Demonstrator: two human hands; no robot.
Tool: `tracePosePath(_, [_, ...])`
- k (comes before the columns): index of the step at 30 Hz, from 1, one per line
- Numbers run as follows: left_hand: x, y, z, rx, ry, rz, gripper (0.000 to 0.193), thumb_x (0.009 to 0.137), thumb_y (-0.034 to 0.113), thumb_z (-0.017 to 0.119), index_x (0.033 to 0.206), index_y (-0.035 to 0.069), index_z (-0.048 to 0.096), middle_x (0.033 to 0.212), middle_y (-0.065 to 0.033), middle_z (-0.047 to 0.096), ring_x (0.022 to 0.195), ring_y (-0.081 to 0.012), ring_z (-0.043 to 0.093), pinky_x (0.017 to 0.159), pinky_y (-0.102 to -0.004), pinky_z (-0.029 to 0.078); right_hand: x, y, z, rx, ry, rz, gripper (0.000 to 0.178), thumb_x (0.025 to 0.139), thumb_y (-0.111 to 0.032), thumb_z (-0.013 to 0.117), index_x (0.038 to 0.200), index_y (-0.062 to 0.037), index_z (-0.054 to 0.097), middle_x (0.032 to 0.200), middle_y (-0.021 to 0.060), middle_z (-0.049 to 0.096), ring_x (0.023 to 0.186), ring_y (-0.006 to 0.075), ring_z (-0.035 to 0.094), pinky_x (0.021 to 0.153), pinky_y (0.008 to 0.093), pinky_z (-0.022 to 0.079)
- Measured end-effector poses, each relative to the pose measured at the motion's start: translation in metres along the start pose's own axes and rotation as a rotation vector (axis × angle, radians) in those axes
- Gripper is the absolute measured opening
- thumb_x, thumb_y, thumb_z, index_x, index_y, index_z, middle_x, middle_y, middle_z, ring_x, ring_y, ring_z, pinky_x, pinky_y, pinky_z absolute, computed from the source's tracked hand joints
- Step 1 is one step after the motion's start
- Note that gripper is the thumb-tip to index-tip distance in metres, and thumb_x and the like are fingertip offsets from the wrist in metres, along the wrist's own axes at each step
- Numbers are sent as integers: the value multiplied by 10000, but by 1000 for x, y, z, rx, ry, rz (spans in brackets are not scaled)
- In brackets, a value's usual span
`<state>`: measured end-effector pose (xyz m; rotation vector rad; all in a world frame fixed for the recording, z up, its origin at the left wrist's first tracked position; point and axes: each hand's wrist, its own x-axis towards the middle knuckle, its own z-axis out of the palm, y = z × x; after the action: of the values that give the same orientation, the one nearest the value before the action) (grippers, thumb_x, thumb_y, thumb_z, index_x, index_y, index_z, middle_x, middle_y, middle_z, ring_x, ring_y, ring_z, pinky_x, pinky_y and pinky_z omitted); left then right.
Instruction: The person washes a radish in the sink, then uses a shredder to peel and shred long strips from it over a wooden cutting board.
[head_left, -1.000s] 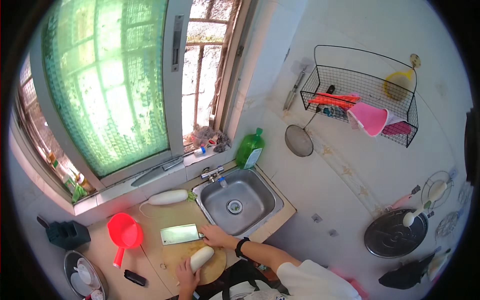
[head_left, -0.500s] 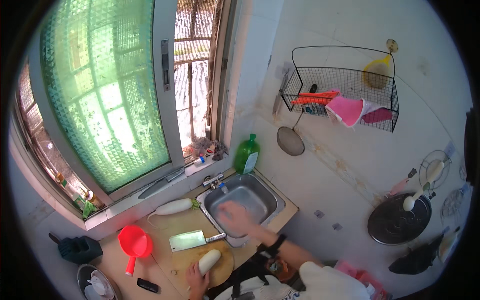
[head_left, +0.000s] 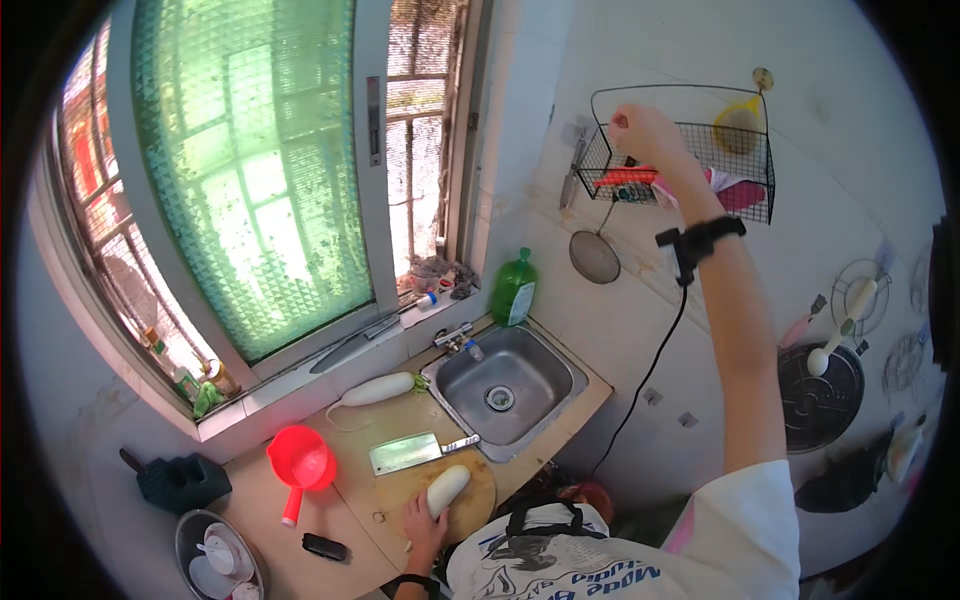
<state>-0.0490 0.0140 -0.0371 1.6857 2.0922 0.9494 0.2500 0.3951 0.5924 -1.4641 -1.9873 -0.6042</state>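
L hand (head_left: 424, 528) clasped round radish (head_left: 449, 490) on bd (head_left: 482, 504), R hand (head_left: 645, 137) nr basket (head_left: 750, 165), grip unclear

- Daylight enters through the window (head_left: 372, 205) at left; its green pane (head_left: 245, 200) glows, with patches burned out to white.
- The narrow opening (head_left: 413, 170) beside the pane glares too, washing out much of what lies outside.
- Soft, cool light spreads over the pale wall (head_left: 850, 130), dimming toward the right rim.
- The cleaver (head_left: 405, 454) and the steel sink (head_left: 540, 375) catch pale reflections.
- Darker shadow gathers below the counter (head_left: 348, 508).
- The left hand (head_left: 425, 522) and the white radish (head_left: 448, 490) are evenly lit and readable; the right hand (head_left: 645, 135) looks slightly soft.
- Fisheye distortion bows straight lines near the left rim; black vignetting swallows the corners.
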Motion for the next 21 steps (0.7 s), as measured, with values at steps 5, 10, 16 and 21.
tracePosePath(5, [0, 10, -14, 13, 12, 6, 698, 699, 290, 818, 1289, 45, 539, 1178, -170, 587, 1066, -362, 559, 933, -461, 450, 35, 42, 48, -352, -449, 194, 360, 762, -301, 701, 1058, -97, 728, 1083, 180, 704, 1041, 354, 670, 886, 452, 534])
tracePosePath(10, [-1, 5, -16, 19, 81, 19, 668, 723, 340, 798, 1279, 55, 561, 1155, -155, 603, 1055, -344, 575, 925, -457, 456, 38, 61, 57, -411, -581, 329, 593, 601, -446, 839, 1064, -88, 746, 1164, 154, 703, 1096, 339, 668, 884, 431, 553])
tracePosePath(16, [3, 8, -15, 10, 42, -4, 649, 750, 365, 775, 1290, 71, 567, 1184, -148, 606, 1094, -339, 572, 944, -451, 459, 62, 89, 81, -539, -605, 439, 531, 689, -447, 817, 1051, -67, 734, 1092, 146, 721, 1028, 303, 682, 855, 448, 540])
tracePosePath(21, [-3, 2, -5, 1, 96, 27, 647, 766, 370, 766, 1306, 75, 566, 1192, -146, 606, 1098, -336, 572, 933, -448, 473, 75, 87, 88, -555, -910, 596, 460, 741, -377, 777, 1097, -90, 727, 1186, 136, 695, 1132, 294, 645, 927, 421, 522])
